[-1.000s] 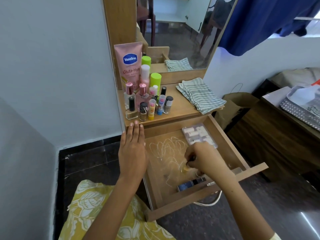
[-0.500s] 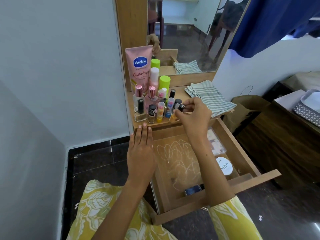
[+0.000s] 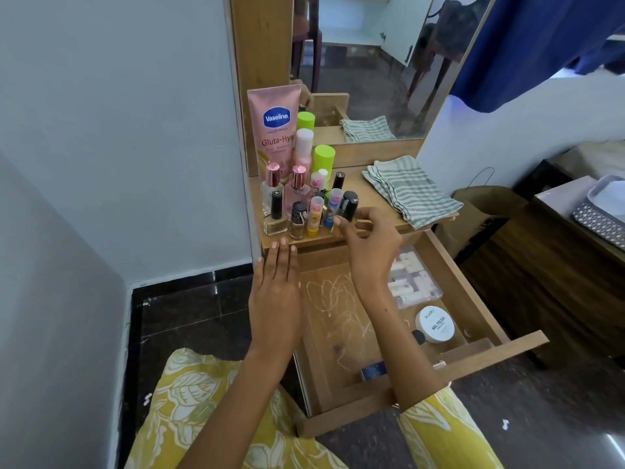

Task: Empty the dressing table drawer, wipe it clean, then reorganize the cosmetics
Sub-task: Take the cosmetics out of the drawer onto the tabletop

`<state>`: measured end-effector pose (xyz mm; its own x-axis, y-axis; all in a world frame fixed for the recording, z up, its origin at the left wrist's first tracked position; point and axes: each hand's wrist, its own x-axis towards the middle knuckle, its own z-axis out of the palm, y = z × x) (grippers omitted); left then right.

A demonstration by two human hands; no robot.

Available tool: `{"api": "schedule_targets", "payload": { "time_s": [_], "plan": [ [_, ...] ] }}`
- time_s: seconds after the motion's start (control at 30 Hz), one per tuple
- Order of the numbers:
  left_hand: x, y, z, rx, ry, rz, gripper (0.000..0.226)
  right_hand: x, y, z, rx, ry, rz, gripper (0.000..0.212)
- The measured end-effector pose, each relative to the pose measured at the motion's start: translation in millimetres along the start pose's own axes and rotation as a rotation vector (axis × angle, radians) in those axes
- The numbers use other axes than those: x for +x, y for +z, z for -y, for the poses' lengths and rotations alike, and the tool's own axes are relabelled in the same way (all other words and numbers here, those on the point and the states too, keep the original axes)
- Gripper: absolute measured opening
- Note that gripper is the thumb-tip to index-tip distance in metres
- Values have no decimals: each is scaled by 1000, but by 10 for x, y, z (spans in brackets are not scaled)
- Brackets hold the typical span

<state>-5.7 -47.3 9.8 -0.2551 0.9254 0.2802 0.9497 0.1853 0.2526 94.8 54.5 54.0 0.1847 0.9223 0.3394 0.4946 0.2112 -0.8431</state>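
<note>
The wooden drawer [image 3: 487,306] is pulled out. It holds a clear box of white pieces [image 3: 414,282], a white nail polish jar [image 3: 434,324], a small black item [image 3: 418,336] and a dark blue item [image 3: 373,370]. White scribbles mark its bottom. On the tabletop [image 3: 368,191] stand a pink Vaseline tube [image 3: 275,130] and rows of several small bottles and lip balms. My right hand [image 3: 370,242] pinches a small black-capped bottle [image 3: 349,204] at the right end of the front row. My left hand [image 3: 275,292] lies flat on the drawer's left edge, holding nothing.
A folded striped cloth [image 3: 411,194] lies on the right of the tabletop under the mirror [image 3: 372,62]. A wall closes in on the left. A brown bag [image 3: 487,204] and a wooden cabinet [image 3: 558,272] with a tray [image 3: 598,214] stand to the right.
My right hand has left the drawer with a small item and come up to the front row of bottles on the tabletop. The left hand has stayed put.
</note>
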Motion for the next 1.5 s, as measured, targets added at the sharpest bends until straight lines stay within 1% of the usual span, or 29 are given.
{"api": "schedule_targets", "payload": {
  "time_s": [0.13, 0.33, 0.53, 0.6, 0.67, 0.77, 0.87, 1.0, 1.1, 1.23, 1.37, 1.5],
  "plan": [
    [4, 12, -9, -4, -15, -1, 54, 9, 114, -1, 93, 15, -20, 25],
    [8, 53, 18, 29, -19, 10, 54, 5, 251, 33, 163, 39, -62, 24],
    [7, 44, 4, -4, -19, -15, 55, -21, 195, -72, 222, 21, 25, 25],
    [4, 56, 15, 5, -18, -6, 55, -38, 162, -108, 213, 8, 27, 26],
    [7, 69, 22, 12, -14, 3, 54, -33, 129, -136, 183, -11, -10, 26],
    [7, 73, 21, 14, -13, 5, 54, 32, 80, -171, 188, 19, -50, 26],
    [3, 77, 26, 22, -7, -2, 54, 122, 44, -199, 142, 17, -11, 17],
    [7, 65, 12, 6, -10, -14, 56, 181, 24, -220, 37, -44, 32, 19],
    [5, 66, 18, 7, -9, -10, 56, 208, 40, -220, 31, -40, 54, 16],
    [4, 62, 21, 17, -13, -1, 56, 295, 81, -172, 76, 2, 112, 27],
    [6, 74, 27, 44, -19, 19, 56, 371, 76, -179, 15, -23, 152, 39],
    [-1, 58, 29, 37, -14, 20, 55, 382, 56, -213, -10, -69, 164, 32]
  ]
}}
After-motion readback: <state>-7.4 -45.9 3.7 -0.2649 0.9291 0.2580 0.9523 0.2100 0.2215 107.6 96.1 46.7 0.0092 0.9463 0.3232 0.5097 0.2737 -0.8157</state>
